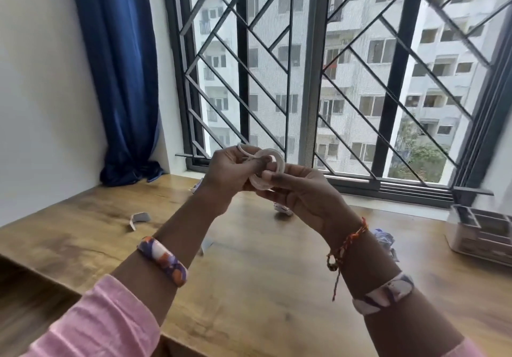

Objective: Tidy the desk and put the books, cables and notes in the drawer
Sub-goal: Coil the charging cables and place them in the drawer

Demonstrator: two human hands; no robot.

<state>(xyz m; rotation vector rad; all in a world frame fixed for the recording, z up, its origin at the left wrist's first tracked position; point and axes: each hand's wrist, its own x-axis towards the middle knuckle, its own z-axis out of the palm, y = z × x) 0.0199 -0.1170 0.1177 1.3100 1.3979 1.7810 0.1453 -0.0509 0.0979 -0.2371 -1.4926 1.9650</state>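
A white cable (273, 163) wound into a small coil is held up in front of the window, above the wooden desk (249, 273). My left hand (230, 171) pinches the loose end and top of the coil. My right hand (293, 187) grips the coil's lower right side from below. Crumpled and folded paper notes lie on the desk: one bent white piece (138, 218) at the left, one crumpled piece (282, 207) under my hands, one bluish crumpled piece (383, 239) by my right wrist. No drawer or books are in view.
A clear compartment organiser (487, 232) stands at the desk's right edge. A blue curtain (122, 79) hangs at the back left corner, its hem on the desk. The barred window (318, 66) runs along the back. Another small paper scrap (206, 246) lies behind my left forearm.
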